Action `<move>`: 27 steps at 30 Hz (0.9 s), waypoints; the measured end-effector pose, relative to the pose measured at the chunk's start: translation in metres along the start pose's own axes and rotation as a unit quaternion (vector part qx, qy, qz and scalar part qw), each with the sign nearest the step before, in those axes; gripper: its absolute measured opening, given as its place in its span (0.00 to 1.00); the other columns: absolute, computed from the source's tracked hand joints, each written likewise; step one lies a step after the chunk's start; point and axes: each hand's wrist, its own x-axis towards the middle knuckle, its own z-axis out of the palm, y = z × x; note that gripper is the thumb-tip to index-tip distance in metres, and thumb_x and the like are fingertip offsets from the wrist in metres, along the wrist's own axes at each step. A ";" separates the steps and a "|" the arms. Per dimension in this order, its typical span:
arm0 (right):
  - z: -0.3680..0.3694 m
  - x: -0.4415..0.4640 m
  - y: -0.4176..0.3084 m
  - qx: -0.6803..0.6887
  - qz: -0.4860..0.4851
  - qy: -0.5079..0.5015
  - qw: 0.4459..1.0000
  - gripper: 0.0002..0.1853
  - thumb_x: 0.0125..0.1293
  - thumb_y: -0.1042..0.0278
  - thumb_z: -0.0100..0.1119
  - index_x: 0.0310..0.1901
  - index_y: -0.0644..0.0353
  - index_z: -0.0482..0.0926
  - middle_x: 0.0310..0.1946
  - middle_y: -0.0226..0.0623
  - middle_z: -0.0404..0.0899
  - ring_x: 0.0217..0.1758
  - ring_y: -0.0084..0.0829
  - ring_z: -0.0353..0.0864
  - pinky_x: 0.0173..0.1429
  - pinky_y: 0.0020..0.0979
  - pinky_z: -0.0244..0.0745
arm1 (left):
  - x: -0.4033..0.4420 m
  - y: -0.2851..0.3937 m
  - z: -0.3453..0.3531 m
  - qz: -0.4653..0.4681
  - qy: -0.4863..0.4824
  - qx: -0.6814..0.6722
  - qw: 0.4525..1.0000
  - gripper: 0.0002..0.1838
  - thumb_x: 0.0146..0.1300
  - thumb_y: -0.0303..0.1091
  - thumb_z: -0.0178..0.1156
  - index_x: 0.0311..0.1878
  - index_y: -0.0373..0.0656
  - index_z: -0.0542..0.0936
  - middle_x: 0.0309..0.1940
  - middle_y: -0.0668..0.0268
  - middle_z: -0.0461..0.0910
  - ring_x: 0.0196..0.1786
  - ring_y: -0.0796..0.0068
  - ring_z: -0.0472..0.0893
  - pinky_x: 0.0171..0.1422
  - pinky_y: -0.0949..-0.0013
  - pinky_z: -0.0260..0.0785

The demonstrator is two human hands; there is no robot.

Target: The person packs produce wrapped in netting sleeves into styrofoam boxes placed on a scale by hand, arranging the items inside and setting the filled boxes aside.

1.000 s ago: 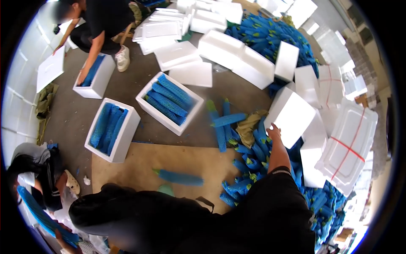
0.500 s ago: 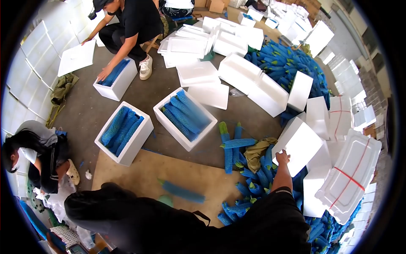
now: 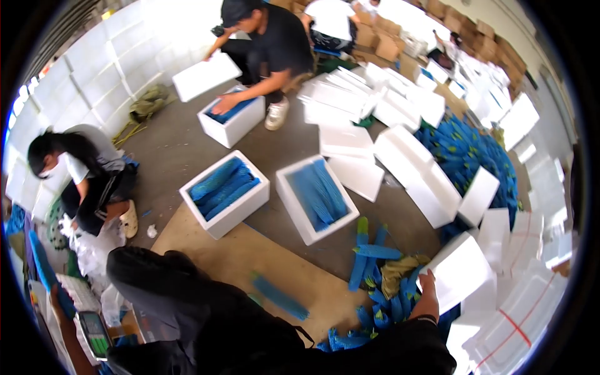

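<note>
My right hand (image 3: 429, 289) is at the left edge of a white foam box (image 3: 459, 272), its fingers closed over that edge. At the lower left, my left hand (image 3: 62, 301) is wrapped round a long item in a blue net sleeve (image 3: 42, 259), held up on a slant. Below the right hand lie several blue-netted pieces with green tips (image 3: 381, 319), beside a crumpled brown cloth (image 3: 397, 275). Another blue-netted piece (image 3: 281, 297), blurred, is over the tan board (image 3: 206, 250). Two foam boxes, one on the left (image 3: 262, 194) and one on the right (image 3: 300, 219), hold rows of netted pieces.
A crouching person in black (image 3: 281, 44) reaches into another foam box (image 3: 240, 128). Someone sits at the left (image 3: 94, 162). Foam lids (image 3: 340, 100) and a big blue-netted heap (image 3: 465, 156) lie further back. A handheld device with a screen (image 3: 95, 334) is at lower left.
The view has swung, shifting the scene rightward and down. My left hand has come up into clearer view with the blue-netted item. My right hand has gone from the foam box's face to its edge.
</note>
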 end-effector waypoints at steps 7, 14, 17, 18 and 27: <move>-0.013 -0.063 -0.106 -0.137 -0.031 0.194 0.971 0.29 0.70 0.49 0.68 0.68 0.50 0.74 0.60 0.54 0.75 0.63 0.54 0.81 0.60 0.54 0.82 | -0.078 0.035 0.055 0.030 0.047 -0.008 0.998 0.19 0.68 0.52 0.66 0.44 0.45 0.78 0.25 0.69 0.78 0.23 0.76 0.78 0.28 0.71 0.74; 0.003 -0.069 -0.212 0.097 -0.068 0.238 0.964 0.31 0.64 0.64 0.70 0.66 0.46 0.65 0.61 0.56 0.71 0.60 0.60 0.82 0.58 0.58 0.80 | -0.118 0.023 0.054 0.036 0.080 -0.027 0.996 0.17 0.63 0.45 0.68 0.43 0.43 0.77 0.26 0.62 0.80 0.24 0.68 0.81 0.30 0.63 0.78; -0.016 -0.089 -0.270 0.207 -0.127 0.277 0.930 0.32 0.62 0.63 0.68 0.66 0.49 0.65 0.60 0.61 0.73 0.60 0.62 0.80 0.62 0.57 0.78 | -0.135 0.018 0.055 0.045 0.072 -0.056 0.995 0.17 0.61 0.42 0.68 0.45 0.42 0.77 0.25 0.62 0.79 0.23 0.66 0.82 0.28 0.62 0.78; -0.025 -0.096 -0.291 0.251 -0.143 0.269 0.919 0.32 0.62 0.63 0.66 0.66 0.53 0.64 0.59 0.63 0.73 0.60 0.63 0.79 0.64 0.57 0.76 | -0.136 0.012 0.049 0.049 0.062 -0.060 0.995 0.17 0.60 0.41 0.68 0.45 0.42 0.76 0.24 0.62 0.79 0.23 0.65 0.82 0.28 0.62 0.78; -0.080 -0.306 -0.501 0.630 -0.462 0.048 0.622 0.39 0.74 0.77 0.62 0.81 0.59 0.55 0.62 0.46 0.75 0.61 0.37 0.77 0.66 0.35 0.73 | -0.171 -0.023 0.035 0.060 0.054 -0.110 0.991 0.21 0.57 0.39 0.67 0.48 0.34 0.78 0.30 0.56 0.84 0.27 0.61 0.85 0.32 0.59 0.82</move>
